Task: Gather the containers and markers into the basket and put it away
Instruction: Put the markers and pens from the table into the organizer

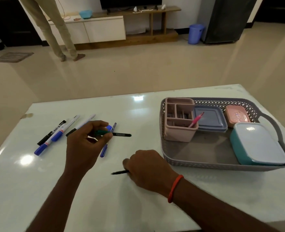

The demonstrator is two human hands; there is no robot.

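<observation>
I'm looking down on the white table point(88, 206), which is filling the lower half of the view. The grey basket point(197, 164) is sitting on its right side, near the far-right corner.

Inside the basket, the teal container point(259, 146) w/ a pale lid is lying at the near-right end, against the handle side. The pink organiser point(178, 133) is standing upright in the far-left corner. The flat blue-grey container point(212, 120) is lying just beside it, and the small pink container point(237, 116) is sitting at the back. A pink pen point(196, 120) is leaning in the organiser's front compartment.

Left hand point(84, 144) is hovering over the table's mid-left, fingers curled, thumb and fingertips pinching a green-and-black marker point(121, 135) that is pointing right. Right hand point(146, 166) is resting knuckles-up on the table left of the basket, fingers curled over the end of a thin black pen point(120, 172). The rest of that pen is sticking out to the left. An orange band point(175, 188) is sitting on that wrist.

The loose markers point(61, 131), black and blue-capped, are lying in a slanted bunch on the table, left of the left hand and well apart from the basket. A blue pen point(104, 151) is lying partly under the left hand.
</observation>
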